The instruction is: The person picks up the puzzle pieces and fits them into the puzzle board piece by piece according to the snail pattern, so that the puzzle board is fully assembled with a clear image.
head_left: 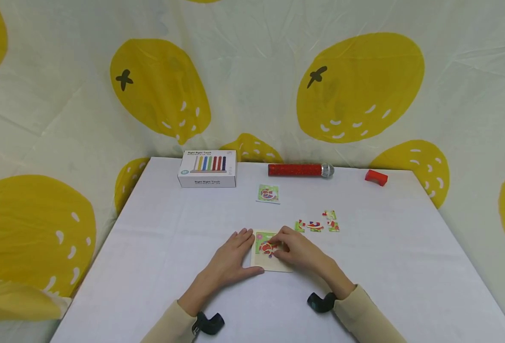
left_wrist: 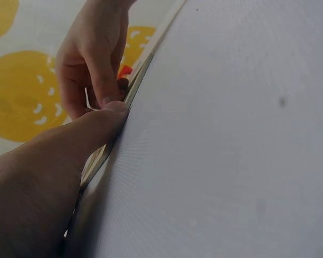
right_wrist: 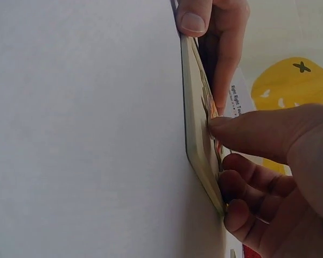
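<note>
A small pale puzzle board [head_left: 273, 265] lies on the white table, its upper part covered by joined pieces [head_left: 265, 247] with a red and green picture. My left hand [head_left: 228, 259] rests flat at its left side, fingers along the edge and thumb [left_wrist: 110, 110] at the near corner. The right hand [head_left: 301, 250] is over the board's right part, thumb and fingers pinching a puzzle piece [right_wrist: 219, 146] at the picture; the fingers hide most of that piece. Right of the board lie several loose puzzle pieces [head_left: 315, 226], close to the right hand's knuckles.
Behind the board lies a small picture card [head_left: 268, 194] with a similar design. Along the back stand a white toy box [head_left: 207, 169], a red microphone [head_left: 295, 170] with a silver head, and a red block [head_left: 376, 177]. A lemon-print cloth [head_left: 252, 71] hangs behind the table.
</note>
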Motion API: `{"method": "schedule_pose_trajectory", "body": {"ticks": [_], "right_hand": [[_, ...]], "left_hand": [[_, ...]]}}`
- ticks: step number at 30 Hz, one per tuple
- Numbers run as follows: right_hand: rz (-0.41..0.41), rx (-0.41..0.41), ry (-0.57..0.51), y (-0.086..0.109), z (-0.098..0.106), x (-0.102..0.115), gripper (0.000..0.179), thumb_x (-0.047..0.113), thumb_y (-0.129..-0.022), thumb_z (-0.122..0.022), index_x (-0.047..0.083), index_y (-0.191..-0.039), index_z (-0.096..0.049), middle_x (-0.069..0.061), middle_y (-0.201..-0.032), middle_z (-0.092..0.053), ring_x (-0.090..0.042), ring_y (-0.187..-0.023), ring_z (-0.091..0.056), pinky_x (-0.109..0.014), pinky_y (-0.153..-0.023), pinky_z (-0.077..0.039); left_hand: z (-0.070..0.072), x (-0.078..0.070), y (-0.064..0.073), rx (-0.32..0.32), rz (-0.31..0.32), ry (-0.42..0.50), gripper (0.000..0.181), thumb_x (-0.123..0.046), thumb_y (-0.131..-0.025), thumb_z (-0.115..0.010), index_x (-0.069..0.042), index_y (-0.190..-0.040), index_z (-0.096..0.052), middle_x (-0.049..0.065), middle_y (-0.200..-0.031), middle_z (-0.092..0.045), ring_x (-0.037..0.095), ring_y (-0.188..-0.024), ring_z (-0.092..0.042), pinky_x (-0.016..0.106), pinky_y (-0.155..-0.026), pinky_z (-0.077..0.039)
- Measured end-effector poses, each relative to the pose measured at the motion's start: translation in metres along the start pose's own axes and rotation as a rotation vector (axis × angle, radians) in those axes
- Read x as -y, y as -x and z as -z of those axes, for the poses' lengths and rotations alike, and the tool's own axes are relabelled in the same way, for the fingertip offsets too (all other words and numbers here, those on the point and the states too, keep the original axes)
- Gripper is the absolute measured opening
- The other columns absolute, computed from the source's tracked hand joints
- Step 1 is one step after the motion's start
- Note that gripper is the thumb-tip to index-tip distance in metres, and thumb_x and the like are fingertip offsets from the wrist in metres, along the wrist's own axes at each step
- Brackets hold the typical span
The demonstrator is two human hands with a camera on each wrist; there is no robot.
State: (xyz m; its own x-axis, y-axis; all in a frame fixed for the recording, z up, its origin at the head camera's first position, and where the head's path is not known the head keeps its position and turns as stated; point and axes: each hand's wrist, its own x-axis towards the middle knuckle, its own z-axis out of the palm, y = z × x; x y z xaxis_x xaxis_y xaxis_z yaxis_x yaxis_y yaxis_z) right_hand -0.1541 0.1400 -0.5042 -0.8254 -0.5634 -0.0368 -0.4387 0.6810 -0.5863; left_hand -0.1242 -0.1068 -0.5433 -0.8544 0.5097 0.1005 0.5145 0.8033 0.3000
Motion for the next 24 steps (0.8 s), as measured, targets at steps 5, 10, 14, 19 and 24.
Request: {"method": "schedule_pose_trajectory", "body": {"ticks": [5,10,14,19,24], "right_hand": [[0.019,-0.003,-0.005,-0.0005,-0.0026,-0.0005,0.028,0.021,-0.091,-0.073,0.017,-0.119,-0.072,0.005,-0.101,-0.056,-0.003,-0.073,-0.048,-0.017,-0.062,-0.043],[0.035,0.004,-0.017,-0.0002,-0.0010,-0.0011,0.028,0.019,-0.091,-0.074,0.016,-0.118,-0.073,0.003,-0.100,-0.056,-0.005,-0.075,-0.048,-0.016,-0.063,-0.043],[0.059,0.000,-0.020,-0.0001,-0.0003,-0.0026,0.027,0.019,-0.090,-0.075,0.016,-0.117,-0.074,0.002,-0.100,-0.057,-0.006,-0.078,-0.049,-0.016,-0.065,-0.043],[0.090,-0.008,-0.024,-0.0007,-0.0021,-0.0035,0.026,0.017,-0.090,-0.074,0.016,-0.116,-0.075,0.005,-0.100,-0.058,-0.005,-0.084,-0.050,-0.017,-0.069,-0.044],[0.092,-0.017,-0.012,-0.0018,-0.0030,-0.0033,0.026,0.018,-0.089,-0.076,0.017,-0.115,-0.076,0.006,-0.100,-0.058,-0.006,-0.085,-0.052,-0.017,-0.071,-0.046]], "left_hand": [[-0.0006,0.0009,-0.0004,-0.004,-0.005,-0.004,0.095,-0.072,-0.086,-0.059,-0.007,-0.152,-0.043,0.006,-0.161,-0.040,0.022,-0.152,-0.033,0.037,-0.127,-0.028],[-0.0014,0.0014,-0.0008,-0.006,-0.011,-0.007,0.095,-0.073,-0.086,-0.058,-0.007,-0.152,-0.043,0.006,-0.161,-0.039,0.022,-0.152,-0.032,0.037,-0.127,-0.028],[-0.0009,0.0011,-0.0005,-0.008,-0.011,-0.004,0.095,-0.073,-0.086,-0.058,-0.007,-0.152,-0.043,0.006,-0.161,-0.040,0.022,-0.152,-0.033,0.038,-0.127,-0.028],[0.0007,0.0000,-0.0001,-0.001,-0.007,0.006,0.095,-0.073,-0.086,-0.058,-0.006,-0.152,-0.042,0.006,-0.161,-0.039,0.022,-0.152,-0.032,0.038,-0.127,-0.028],[0.0010,0.0002,0.0000,-0.003,-0.010,0.002,0.095,-0.073,-0.086,-0.057,-0.006,-0.152,-0.043,0.007,-0.161,-0.040,0.023,-0.152,-0.033,0.039,-0.127,-0.029]]}}
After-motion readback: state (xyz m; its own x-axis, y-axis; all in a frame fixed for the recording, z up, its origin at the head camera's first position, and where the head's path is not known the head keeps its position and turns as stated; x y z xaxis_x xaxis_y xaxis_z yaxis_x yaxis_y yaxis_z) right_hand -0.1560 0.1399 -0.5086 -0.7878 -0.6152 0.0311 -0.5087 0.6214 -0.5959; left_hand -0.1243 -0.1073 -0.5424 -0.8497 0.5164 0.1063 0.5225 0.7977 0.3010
